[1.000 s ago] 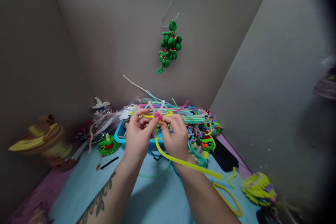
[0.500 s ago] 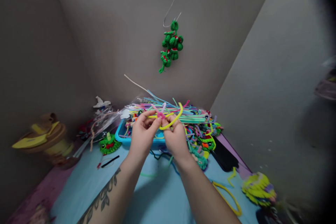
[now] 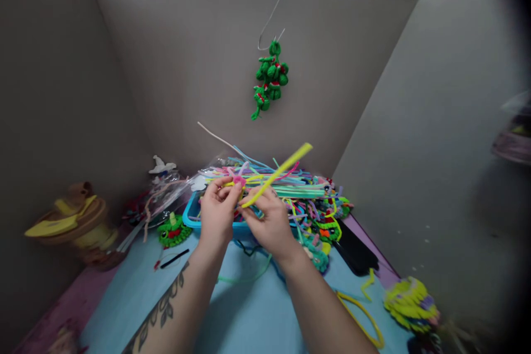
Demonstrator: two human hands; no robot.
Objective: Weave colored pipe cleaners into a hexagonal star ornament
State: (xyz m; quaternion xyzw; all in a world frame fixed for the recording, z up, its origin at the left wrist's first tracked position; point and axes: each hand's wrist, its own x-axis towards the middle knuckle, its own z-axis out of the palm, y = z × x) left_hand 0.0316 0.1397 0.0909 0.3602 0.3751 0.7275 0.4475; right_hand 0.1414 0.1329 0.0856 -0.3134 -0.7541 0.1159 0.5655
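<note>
Pink pipe-cleaner knot (image 3: 238,180) sits above the front left part of the blue tray (image 3: 191,214), pinched between thumb and fingers of the left hand (image 3: 218,213). The right hand (image 3: 271,227) appears to grasp the yellow pipe cleaner (image 3: 282,170) near its lower end, just beside the knot; the exact contact is partly hidden. To work this join well, the left fingers should hold the knot firmly without flattening its fuzz, while the right bends the yellow strand close to the pinch, in small, even turns. Gripping near the join should give better control than pulling from the tip.

The yellow strand's free end rises over the tray's pile of loose pipe cleaners (image 3: 305,191), so a wide swing could snag there. Above the tray, the hanging green cluster (image 3: 269,80) is well apart from the hands. The gray back panel (image 3: 191,77) bounds the space behind the tray. The better room seems to be in front of the tray, over the blue-covered counter (image 3: 253,321), though a thin green strand (image 3: 249,279) curves there beneath the wrists.
</note>
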